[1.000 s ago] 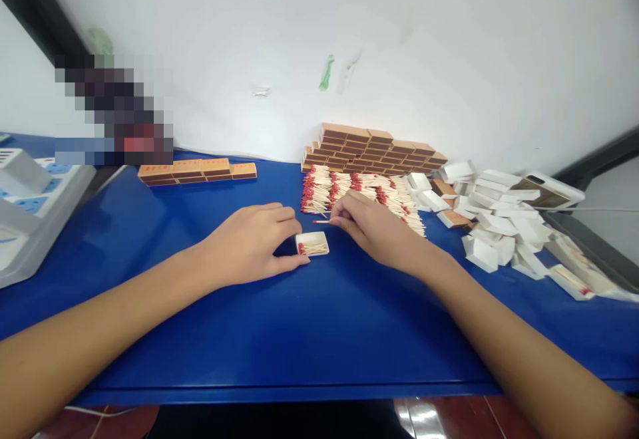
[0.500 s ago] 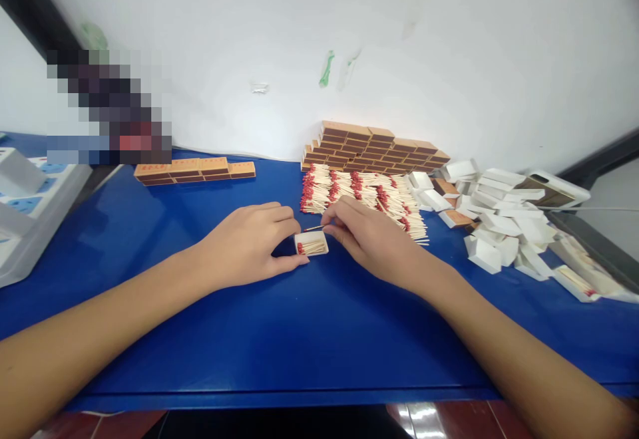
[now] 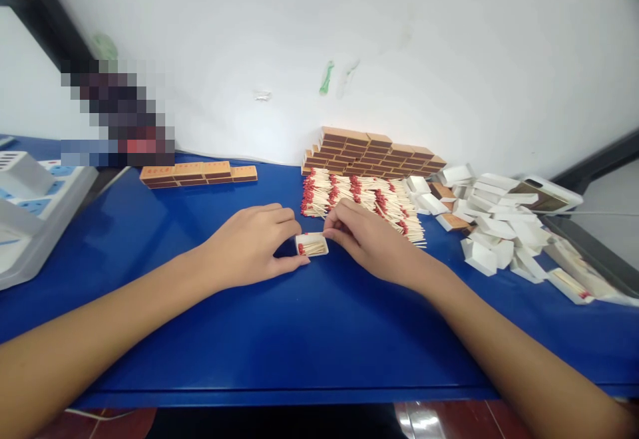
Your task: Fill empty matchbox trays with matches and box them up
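Fingers of the left hand (image 3: 249, 243) bracket the left end of a small white tray (image 3: 314, 237), the thumb against its near corner and the forefinger at its far one. Those of the right hand (image 3: 372, 239) are pinched together at its far right corner on a single match (image 3: 306, 233), whose red head shows at the far rim; its stick is hard to make out. The tray sits on the blue table (image 3: 279, 339), partly filled, red heads to the left. Just beyond lies a heap of matches (image 3: 367, 193), then stacked matchboxes (image 3: 372, 153) with dark striking sides. The row of matchboxes (image 3: 200, 176) farther left bears red characters on its orange tops, too small to read surely. White trays (image 3: 504, 219) lie jumbled at right; the power strip (image 3: 54, 226) at left shows no legible brand.
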Motion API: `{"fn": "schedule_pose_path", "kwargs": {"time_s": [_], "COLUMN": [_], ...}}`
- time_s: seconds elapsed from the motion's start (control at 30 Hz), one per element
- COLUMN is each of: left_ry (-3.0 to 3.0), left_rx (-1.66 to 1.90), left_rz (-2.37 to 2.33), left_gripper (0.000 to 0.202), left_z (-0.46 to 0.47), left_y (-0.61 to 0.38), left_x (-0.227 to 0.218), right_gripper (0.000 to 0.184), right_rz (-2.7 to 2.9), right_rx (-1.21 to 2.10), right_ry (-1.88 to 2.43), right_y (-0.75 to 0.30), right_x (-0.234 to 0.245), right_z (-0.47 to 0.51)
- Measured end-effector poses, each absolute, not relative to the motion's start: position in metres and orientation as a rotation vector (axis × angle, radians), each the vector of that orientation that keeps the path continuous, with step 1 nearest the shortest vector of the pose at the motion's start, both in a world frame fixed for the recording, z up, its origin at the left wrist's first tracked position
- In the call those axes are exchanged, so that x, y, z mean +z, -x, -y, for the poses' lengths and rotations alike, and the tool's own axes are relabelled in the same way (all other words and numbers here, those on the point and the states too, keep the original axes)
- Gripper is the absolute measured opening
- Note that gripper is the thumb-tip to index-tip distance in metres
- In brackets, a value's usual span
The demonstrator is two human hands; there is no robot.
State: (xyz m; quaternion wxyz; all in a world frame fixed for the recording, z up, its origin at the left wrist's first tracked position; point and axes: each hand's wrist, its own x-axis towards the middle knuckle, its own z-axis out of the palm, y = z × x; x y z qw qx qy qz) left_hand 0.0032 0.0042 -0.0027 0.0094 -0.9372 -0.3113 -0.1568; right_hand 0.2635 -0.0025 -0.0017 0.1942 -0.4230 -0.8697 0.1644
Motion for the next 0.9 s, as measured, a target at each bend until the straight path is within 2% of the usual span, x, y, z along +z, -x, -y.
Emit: {"fn": "schedule_pose_path", "kwargs": {"time_s": [0.2,0.3,0.43,0.57,0.9], "left_ry": [2.913,2.918,2.913,2.909,2.913], "left_rx": [-0.493,-0.498,-0.49,-0.494,-0.482], "left_rz": [0.95,0.941,0.925,0.926,0.92], "left_gripper": [0.031,0.031,0.031,0.031,0.032], "left_z": [-0.004,-0.003,-0.002,-0.002,-0.003], "left_y": [-0.003,-0.004,-0.004,-0.003,-0.003], "left_x": [-0.005,-0.005,-0.005,-0.004,-0.004], "right_gripper": [0.01,0.004,0.006,0.011,0.009], "right_rz": [2.373,2.212,2.25,2.298,2.34], "right_rx": [0.443,0.331,0.242,0.234,0.318], "right_ry": [1.188,1.264,1.256,1.241,1.183], "right_y": [-0.259,-0.262,-0.263,-0.262,-0.279], "right_x": [-0.005,-0.017,-0.03,-0.031,-0.025], "right_z": [0.003,-0.012,-0.027,-0.028,-0.029]}}
